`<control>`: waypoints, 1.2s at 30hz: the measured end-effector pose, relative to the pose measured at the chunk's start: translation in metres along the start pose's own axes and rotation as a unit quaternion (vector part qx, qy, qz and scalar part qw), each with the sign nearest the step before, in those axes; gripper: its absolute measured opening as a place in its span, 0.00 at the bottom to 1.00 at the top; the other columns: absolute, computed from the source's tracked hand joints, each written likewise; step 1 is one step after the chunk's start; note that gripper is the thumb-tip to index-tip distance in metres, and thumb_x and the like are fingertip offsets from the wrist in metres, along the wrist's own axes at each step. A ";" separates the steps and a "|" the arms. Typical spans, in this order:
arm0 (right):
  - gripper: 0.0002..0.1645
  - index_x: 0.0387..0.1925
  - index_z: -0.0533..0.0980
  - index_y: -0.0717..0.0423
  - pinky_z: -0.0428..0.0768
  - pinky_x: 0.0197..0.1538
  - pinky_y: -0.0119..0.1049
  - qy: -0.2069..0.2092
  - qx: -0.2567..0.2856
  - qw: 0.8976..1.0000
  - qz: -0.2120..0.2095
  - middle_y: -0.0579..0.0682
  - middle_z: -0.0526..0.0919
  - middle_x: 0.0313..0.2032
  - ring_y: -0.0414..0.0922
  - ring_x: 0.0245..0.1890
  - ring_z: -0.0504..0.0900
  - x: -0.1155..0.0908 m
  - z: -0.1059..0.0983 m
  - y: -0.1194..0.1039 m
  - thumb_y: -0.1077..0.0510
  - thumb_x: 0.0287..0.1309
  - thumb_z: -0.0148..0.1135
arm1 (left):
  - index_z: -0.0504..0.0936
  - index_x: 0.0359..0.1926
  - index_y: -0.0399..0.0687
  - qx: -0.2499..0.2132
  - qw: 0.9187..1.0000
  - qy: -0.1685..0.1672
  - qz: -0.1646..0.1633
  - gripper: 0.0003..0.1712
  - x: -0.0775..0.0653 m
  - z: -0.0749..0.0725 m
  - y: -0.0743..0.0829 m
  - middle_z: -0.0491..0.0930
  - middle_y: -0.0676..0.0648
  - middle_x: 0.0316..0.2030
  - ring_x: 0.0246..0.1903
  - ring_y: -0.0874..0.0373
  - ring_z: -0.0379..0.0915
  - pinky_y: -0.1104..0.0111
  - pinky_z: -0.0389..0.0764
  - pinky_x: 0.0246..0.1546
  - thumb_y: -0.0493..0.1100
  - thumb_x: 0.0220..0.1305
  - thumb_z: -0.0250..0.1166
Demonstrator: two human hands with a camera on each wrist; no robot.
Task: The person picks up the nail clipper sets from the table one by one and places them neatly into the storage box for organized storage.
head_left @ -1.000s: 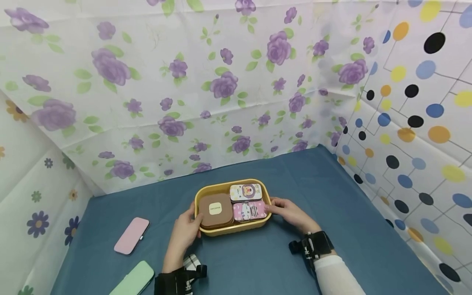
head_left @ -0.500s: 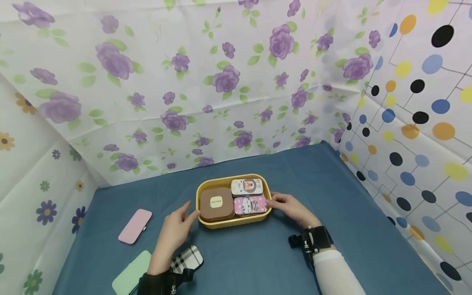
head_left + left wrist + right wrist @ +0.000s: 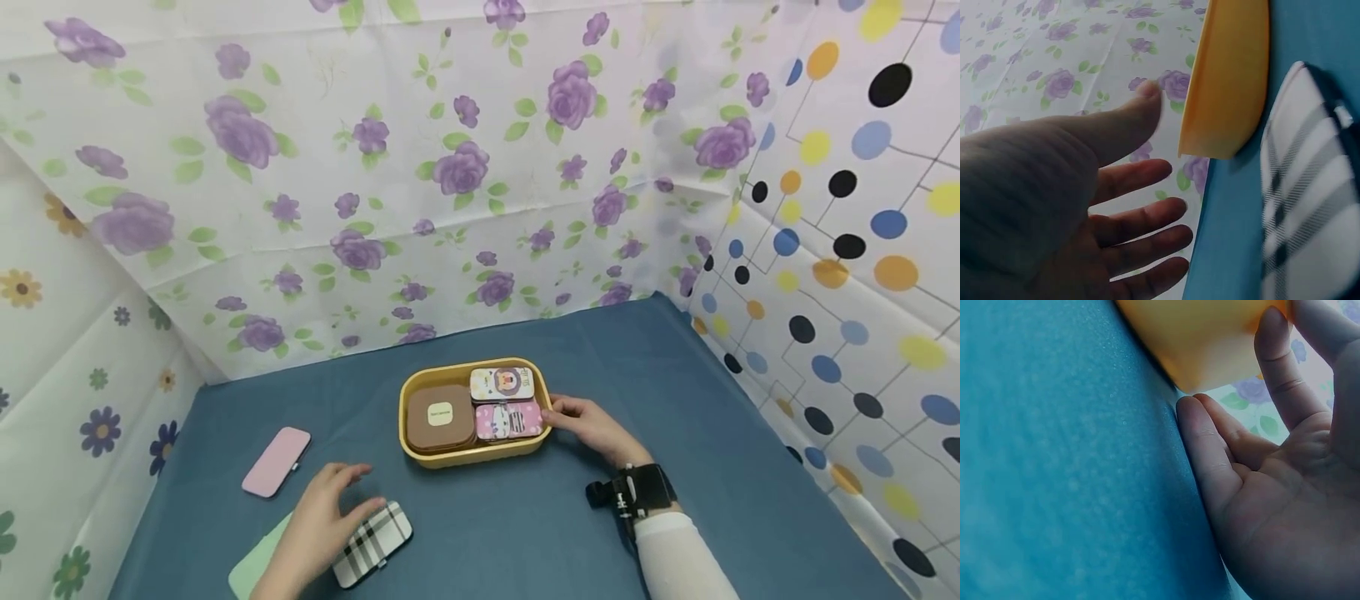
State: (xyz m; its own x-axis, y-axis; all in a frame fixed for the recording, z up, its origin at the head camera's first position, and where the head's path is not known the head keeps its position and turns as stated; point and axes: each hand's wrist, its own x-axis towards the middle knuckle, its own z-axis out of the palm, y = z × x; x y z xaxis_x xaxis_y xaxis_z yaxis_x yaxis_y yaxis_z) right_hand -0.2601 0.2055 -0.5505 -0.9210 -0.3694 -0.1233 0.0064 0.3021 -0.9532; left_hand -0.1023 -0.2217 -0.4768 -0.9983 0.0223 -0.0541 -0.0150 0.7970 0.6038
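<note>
A yellow basket (image 3: 476,457) sits near the middle of the blue cloth. Inside lie brown square boxes (image 3: 441,433) on the left, and on the right a small tin with a lion picture (image 3: 501,384) behind a pink patterned tin (image 3: 510,420). My right hand (image 3: 596,429) holds the basket's right end, thumb at the rim and fingers against the outer wall (image 3: 1210,356). My left hand (image 3: 318,521) holds nothing, its fingers spread and loosely bent beside a black-and-white plaid case (image 3: 375,542). In the left wrist view that plaid case (image 3: 1310,187) lies right of the fingers.
A pink case (image 3: 276,462) lies at the left on the blue cloth (image 3: 562,525). Nearer me is a mint green case (image 3: 258,558), partly covered by my left forearm. Patterned sheets (image 3: 465,233) hang behind and at both sides.
My left hand has let go of the basket's left end and moved toward me and left, to the plaid case. My right hand stays at the basket.
</note>
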 end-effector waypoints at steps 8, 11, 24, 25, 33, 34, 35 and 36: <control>0.19 0.36 0.85 0.54 0.55 0.79 0.62 0.004 0.011 1.000 0.012 0.60 0.68 0.77 0.63 0.80 0.59 -0.005 -0.002 0.009 0.42 0.71 0.70 | 0.80 0.70 0.46 0.025 0.997 -0.066 -0.003 0.45 -0.014 0.017 -0.009 0.77 0.40 0.57 0.56 0.40 0.75 0.43 0.79 0.55 0.58 0.55 0.83; 0.19 0.37 0.84 0.55 0.54 0.79 0.62 0.005 0.014 1.000 0.012 0.59 0.68 0.77 0.63 0.81 0.58 -0.008 -0.003 0.010 0.43 0.72 0.70 | 0.81 0.69 0.46 0.032 0.996 -0.082 0.009 0.45 -0.016 0.023 -0.012 0.78 0.41 0.56 0.56 0.39 0.75 0.41 0.78 0.57 0.56 0.52 0.85; 0.18 0.36 0.85 0.51 0.54 0.79 0.62 -0.008 0.005 1.000 0.003 0.59 0.70 0.76 0.61 0.80 0.60 -0.004 0.003 0.005 0.41 0.71 0.70 | 0.82 0.67 0.39 0.035 0.986 -0.154 0.049 0.46 -0.018 0.031 -0.024 0.77 0.45 0.48 0.48 0.43 0.74 0.45 0.78 0.49 0.51 0.48 0.88; 0.18 0.36 0.85 0.52 0.54 0.79 0.62 -0.005 0.004 1.000 0.002 0.59 0.70 0.76 0.62 0.80 0.60 -0.004 0.003 0.005 0.41 0.72 0.70 | 0.82 0.67 0.39 0.035 0.986 -0.156 0.052 0.46 -0.017 0.030 -0.024 0.77 0.45 0.49 0.48 0.43 0.74 0.45 0.78 0.48 0.50 0.48 0.88; 0.18 0.36 0.84 0.53 0.55 0.78 0.61 0.003 0.011 1.000 -0.009 0.58 0.72 0.75 0.60 0.80 0.61 -0.001 -0.002 0.004 0.43 0.72 0.70 | 0.82 0.68 0.40 0.053 0.988 -0.141 0.032 0.47 -0.016 0.027 -0.016 0.77 0.44 0.52 0.49 0.45 0.73 0.47 0.80 0.52 0.45 0.45 0.89; 0.18 0.36 0.84 0.53 0.55 0.78 0.61 0.002 0.010 1.000 -0.010 0.59 0.72 0.74 0.60 0.80 0.61 -0.001 -0.002 0.004 0.43 0.72 0.70 | 0.82 0.68 0.39 0.053 0.988 -0.140 0.032 0.48 -0.016 0.027 -0.017 0.77 0.44 0.52 0.49 0.45 0.73 0.47 0.80 0.52 0.45 0.45 0.89; 0.18 0.36 0.84 0.53 0.55 0.79 0.61 0.001 0.010 1.000 -0.010 0.59 0.72 0.74 0.61 0.80 0.61 -0.001 -0.002 0.004 0.43 0.72 0.70 | 0.82 0.68 0.38 0.053 0.988 -0.140 0.034 0.48 -0.017 0.027 -0.017 0.77 0.44 0.52 0.49 0.45 0.73 0.47 0.79 0.51 0.45 0.45 0.89; 0.18 0.36 0.84 0.53 0.55 0.79 0.61 -0.001 0.010 1.000 -0.009 0.59 0.72 0.75 0.61 0.80 0.61 -0.001 -0.002 0.004 0.43 0.72 0.70 | 0.81 0.69 0.37 0.053 0.988 -0.141 0.036 0.48 -0.017 0.027 -0.018 0.76 0.43 0.52 0.49 0.45 0.73 0.47 0.79 0.51 0.45 0.46 0.89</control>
State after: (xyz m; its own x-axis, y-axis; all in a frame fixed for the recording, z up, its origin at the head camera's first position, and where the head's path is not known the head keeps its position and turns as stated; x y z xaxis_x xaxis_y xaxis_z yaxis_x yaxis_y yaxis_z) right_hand -0.2603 0.2088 -0.5540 -0.9207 -0.3756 -0.1061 -0.0027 0.2781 -0.9605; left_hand -0.0831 -0.2205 -0.5082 -0.9410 0.2367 -0.2419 0.0770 0.8458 0.5279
